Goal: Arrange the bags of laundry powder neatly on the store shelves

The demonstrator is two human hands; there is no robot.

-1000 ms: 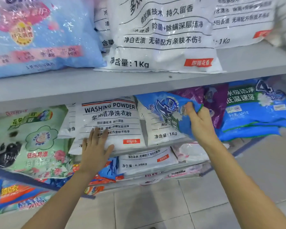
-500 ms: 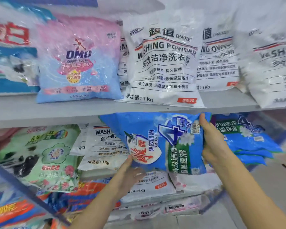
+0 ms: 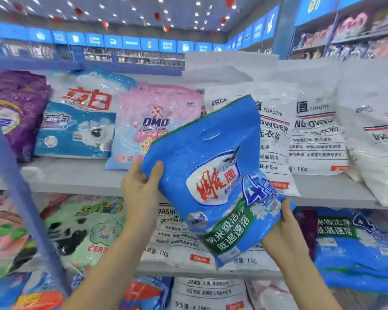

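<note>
Field notes, person's own body only.

- left hand (image 3: 141, 184): uncovered from the gripping fingertips back across the knuckles to the wrist.
- left forearm (image 3: 112, 262): bare behind the grip, right down to the lower edge of view. Slim, smooth outline.
- right hand (image 3: 282, 227): uncovered at the grip and just behind it.
- right forearm (image 3: 309, 283): bare from the wrist to the lower edge.
- Nails on both hands are too blurred to describe.
</note>
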